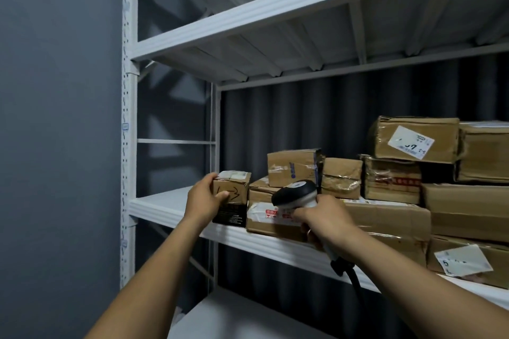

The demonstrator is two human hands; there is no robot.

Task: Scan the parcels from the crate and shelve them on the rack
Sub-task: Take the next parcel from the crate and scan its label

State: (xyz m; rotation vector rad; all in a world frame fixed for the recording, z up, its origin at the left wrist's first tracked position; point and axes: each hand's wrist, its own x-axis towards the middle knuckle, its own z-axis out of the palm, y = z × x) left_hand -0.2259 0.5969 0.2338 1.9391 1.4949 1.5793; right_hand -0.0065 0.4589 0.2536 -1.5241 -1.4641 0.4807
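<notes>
Head view, single entry: parcel placement at the left end of the rack's middle shelf.

- Item in hand: small parcel, brown carton with a black lower band, a hand-drawn mark on its front and a white label on top. It stands upright on the shelf near the front edge, long axis vertical. Its right side is just beside or touching the flat carton; contact cannot be confirmed.
- Left grip: bare hand, closed around the small parcel from its left side, with the thumb across the front face and the fingers over the top left corner.
- Right grip: bare hand, wrapped around the handle of a barcode scanner. The scanner head sits just right of the parcel, in front of the flat carton. Its cable drops below the wrist.
- Other stock: taped cartons stacked to the right, among them a box resting on the flat carton.
- Crate: not in view.

Governing relation: the parcel lies directly to the right of the left grip, with bare shelf on the left and cartons closing off the right. The left hand is nearer.

Assessment: the parcel appears seated. Release probably calls for the fingers to open and draw back left and towards the person, without tipping the upright carton.
</notes>
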